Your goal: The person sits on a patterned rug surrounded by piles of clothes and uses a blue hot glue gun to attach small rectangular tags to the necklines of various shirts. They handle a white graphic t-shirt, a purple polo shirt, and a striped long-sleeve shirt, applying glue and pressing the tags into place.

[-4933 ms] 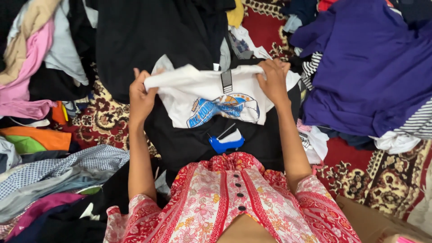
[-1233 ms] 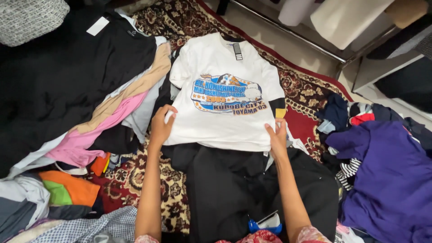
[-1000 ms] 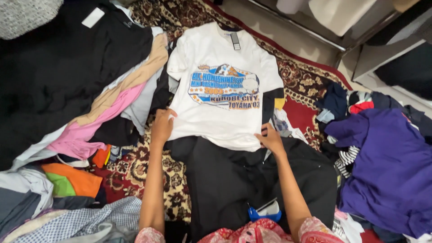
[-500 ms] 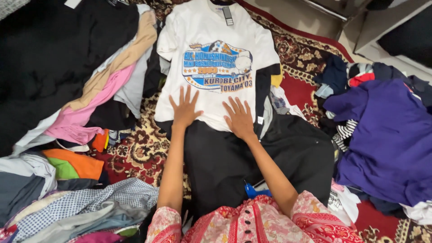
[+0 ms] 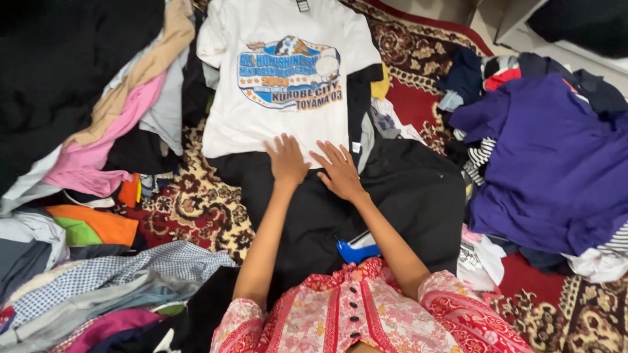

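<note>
Both hands press a white shirt over patterned carpet.

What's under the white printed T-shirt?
The white T-shirt lies on a black garment and the patterned carpet; both hands press its hem. Anything directly beneath is covered.

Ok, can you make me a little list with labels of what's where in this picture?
Left hand: flat on the hem of the white cotton T-shirt with a blue print
Right hand: flat on the hem, beside the left
Under the shirt: black garment
Floor: red patterned carpet
Right side: purple shirt
Left side: pink cloth, orange cloth
</note>
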